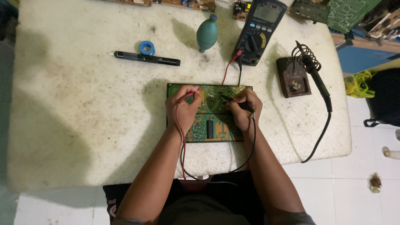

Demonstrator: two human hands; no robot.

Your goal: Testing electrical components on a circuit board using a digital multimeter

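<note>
The left hand (183,109) is closed around a red test probe (186,97), pinched like a pen, its tip pressed down on the upper left part of a green circuit board (210,118). The right hand (245,109) grips a black test probe (235,102) the same way, with its tip reaching toward the board's centre, at about ten o'clock from that hand. Both hands rest on the board itself, which lies flat on the worn white table (83,116) directly under and between them.

The step in hand looks like a measurement: two probes set on two points of the board. The next move would seem to call for steady tips, since the points are small and close together, and a slip could bridge neighbouring contacts; it also calls for a glance at the meter.

From the probes, a red and a black lead run down over the table's near edge, and others climb to the black meter (257,31) at twelve o'clock from the hands. At eleven o'clock stands a teal rubber blower (207,34). Farther out at ten o'clock lie a black pen-shaped tool (147,58) and a small blue tape roll (146,47). At two o'clock a soldering iron (316,77) rests beside its brown stand (293,77).
</note>
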